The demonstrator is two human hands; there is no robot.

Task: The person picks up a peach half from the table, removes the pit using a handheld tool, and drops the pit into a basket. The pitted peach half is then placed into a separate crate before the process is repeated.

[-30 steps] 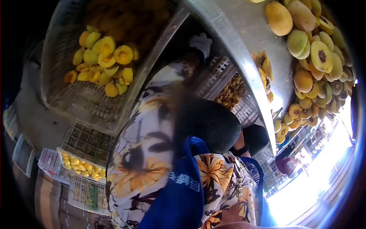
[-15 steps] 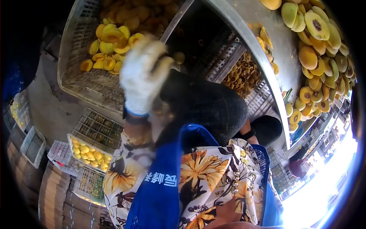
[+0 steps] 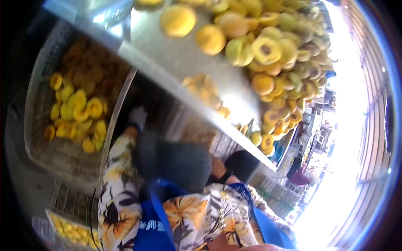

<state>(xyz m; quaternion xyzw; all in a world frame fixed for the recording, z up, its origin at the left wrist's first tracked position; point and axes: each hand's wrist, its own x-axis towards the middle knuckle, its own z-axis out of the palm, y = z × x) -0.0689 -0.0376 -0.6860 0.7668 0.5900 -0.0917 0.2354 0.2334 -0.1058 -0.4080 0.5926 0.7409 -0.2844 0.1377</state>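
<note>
My left hand (image 3: 137,116), in a white glove, is low beside a plastic crate (image 3: 112,121) of yellow fruit halves (image 3: 79,106) that look like apricots. It is small and blurred against the dark space below the table, so its fingers and anything in them cannot be made out. My right hand (image 3: 216,166) is bare, with a black band on the wrist. It lies by my dark-trousered knee, which hides its fingers. Up on the metal table (image 3: 155,71) is a heap of halved and whole fruit (image 3: 268,50), some halves showing brown pits.
The table's metal edge (image 3: 201,109) runs diagonally above my knees. A blurred brown heap (image 3: 197,134) lies beneath it. At lower left stands a crate of yellow fruit (image 3: 73,230). A person in dark red (image 3: 299,178) is far off at the right.
My left hand has gone from above the crate of halves down to the dark space beside it. The view has swung, showing more of the tabletop fruit.
</note>
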